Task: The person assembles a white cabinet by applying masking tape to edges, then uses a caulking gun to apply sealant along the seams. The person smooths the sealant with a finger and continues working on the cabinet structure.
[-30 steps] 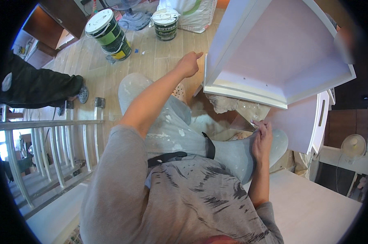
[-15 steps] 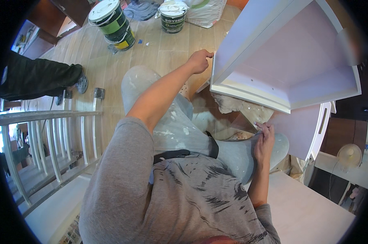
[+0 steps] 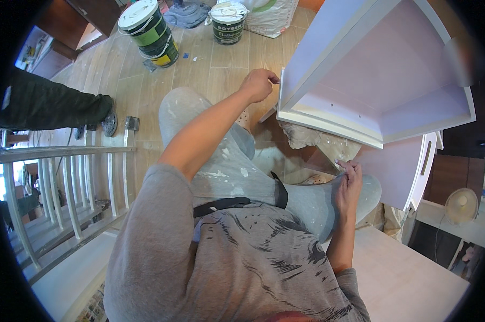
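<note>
A white box-shaped cabinet [image 3: 333, 126] with an open front stands tilted in front of me to the right. My left hand [image 3: 259, 86] is at its left edge, fingers curled with the tips against or just beside that edge. Whatever they may pinch is too small to make out. My right hand [image 3: 350, 188] lies on my right knee, palm partly up, its fingers loosely bent and apart, with nothing plainly in them. Just beyond its fingertips, under the cabinet, are a crumpled beige sheet [image 3: 301, 136] and a flat brownish triangular piece [image 3: 323, 162].
Stacked paint pails [image 3: 148, 35] and another pail [image 3: 227, 24] stand on the wood floor beside a white sack [image 3: 272, 16]. An aluminium ladder [image 3: 65, 155] lies at left, near another person's leg [image 3: 54, 104]. A white panel [image 3: 398, 172] and a fan [image 3: 461, 206] are at right.
My left hand has shifted slightly down along the cabinet edge, and its fingers have curled more. The other person's foot has moved a little. My right hand stays put.
</note>
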`<act>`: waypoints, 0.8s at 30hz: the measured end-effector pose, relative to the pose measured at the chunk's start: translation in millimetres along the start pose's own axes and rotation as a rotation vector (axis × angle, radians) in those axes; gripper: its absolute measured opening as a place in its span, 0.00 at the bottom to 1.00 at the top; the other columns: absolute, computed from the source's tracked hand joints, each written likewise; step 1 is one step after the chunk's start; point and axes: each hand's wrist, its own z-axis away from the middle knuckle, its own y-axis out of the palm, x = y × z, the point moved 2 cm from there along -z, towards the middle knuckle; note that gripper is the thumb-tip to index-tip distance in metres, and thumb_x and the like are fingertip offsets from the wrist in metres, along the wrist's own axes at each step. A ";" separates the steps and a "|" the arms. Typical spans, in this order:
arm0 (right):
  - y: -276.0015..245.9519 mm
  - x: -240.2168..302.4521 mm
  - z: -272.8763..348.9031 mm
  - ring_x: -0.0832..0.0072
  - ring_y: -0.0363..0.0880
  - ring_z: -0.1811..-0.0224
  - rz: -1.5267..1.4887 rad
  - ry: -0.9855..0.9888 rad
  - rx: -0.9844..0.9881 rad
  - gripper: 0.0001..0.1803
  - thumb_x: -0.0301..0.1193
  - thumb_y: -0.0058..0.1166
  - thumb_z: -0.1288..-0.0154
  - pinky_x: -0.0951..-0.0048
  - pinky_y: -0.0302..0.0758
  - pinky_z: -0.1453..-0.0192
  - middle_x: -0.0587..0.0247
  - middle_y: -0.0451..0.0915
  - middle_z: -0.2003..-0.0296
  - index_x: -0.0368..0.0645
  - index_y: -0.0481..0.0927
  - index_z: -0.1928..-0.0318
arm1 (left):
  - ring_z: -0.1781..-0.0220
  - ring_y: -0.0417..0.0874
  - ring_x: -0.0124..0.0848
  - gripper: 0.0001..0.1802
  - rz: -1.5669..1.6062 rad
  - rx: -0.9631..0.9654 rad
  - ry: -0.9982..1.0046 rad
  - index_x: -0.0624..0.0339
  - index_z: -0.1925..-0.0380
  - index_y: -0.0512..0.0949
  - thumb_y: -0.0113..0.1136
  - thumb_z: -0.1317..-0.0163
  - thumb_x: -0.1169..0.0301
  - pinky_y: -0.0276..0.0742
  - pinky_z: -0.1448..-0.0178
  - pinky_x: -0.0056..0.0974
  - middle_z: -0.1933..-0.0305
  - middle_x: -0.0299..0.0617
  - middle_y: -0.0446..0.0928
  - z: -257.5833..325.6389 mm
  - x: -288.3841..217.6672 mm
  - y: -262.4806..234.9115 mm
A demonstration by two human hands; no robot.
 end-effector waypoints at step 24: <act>-3.4 5.8 3.2 0.49 0.77 0.46 0.038 -0.007 0.001 0.23 0.11 0.43 0.36 0.62 0.73 0.36 0.46 0.74 0.52 0.37 0.85 0.47 | 0.38 0.82 0.50 0.27 -0.294 -0.029 0.042 0.55 0.39 0.84 0.56 0.39 0.82 0.80 0.35 0.50 0.41 0.48 0.81 -10.7 -22.8 3.0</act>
